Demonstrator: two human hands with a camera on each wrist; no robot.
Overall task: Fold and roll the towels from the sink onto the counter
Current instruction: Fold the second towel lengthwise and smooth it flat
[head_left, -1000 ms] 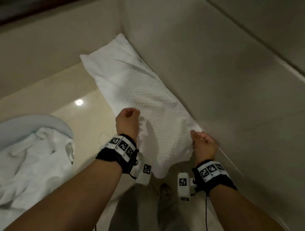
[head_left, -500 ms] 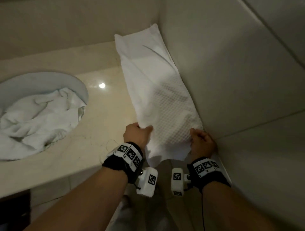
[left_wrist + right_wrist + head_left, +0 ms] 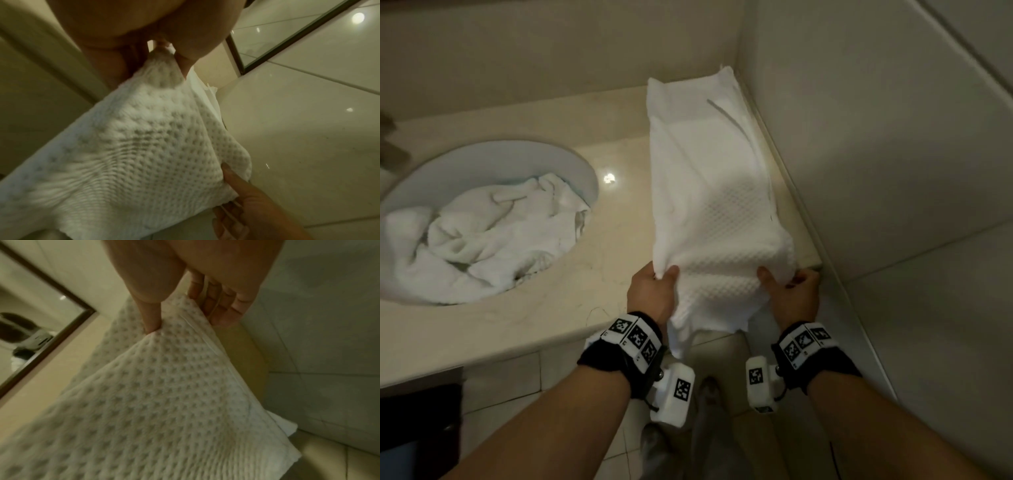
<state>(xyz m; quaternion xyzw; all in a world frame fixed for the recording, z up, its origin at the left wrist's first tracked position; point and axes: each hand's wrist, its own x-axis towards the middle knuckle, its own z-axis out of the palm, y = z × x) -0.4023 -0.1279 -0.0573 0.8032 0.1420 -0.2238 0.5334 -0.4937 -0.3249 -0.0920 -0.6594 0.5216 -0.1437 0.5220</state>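
Note:
A white waffle-weave towel (image 3: 709, 192) lies folded lengthwise on the beige counter (image 3: 616, 219), along the right wall. Its near end hangs over the counter's front edge. My left hand (image 3: 654, 291) pinches the towel's near left edge between thumb and fingers. My right hand (image 3: 791, 291) grips the near right edge, thumb on top. The left wrist view shows the towel (image 3: 144, 154) bunched in that pinch. In the right wrist view the thumb presses the towel (image 3: 164, 386) with fingers curled under it. More crumpled white towels (image 3: 482, 233) fill the sink (image 3: 571, 161).
A tiled wall (image 3: 876, 154) runs close along the towel's right side. A mirror with a dark frame (image 3: 51, 340) stands behind the counter. Below the counter edge are floor tiles and my feet (image 3: 709, 394).
The view has swung left and down, showing more of the sink. Both hands have taken the towel's near end by its edges and drawn it up toward the counter edge.

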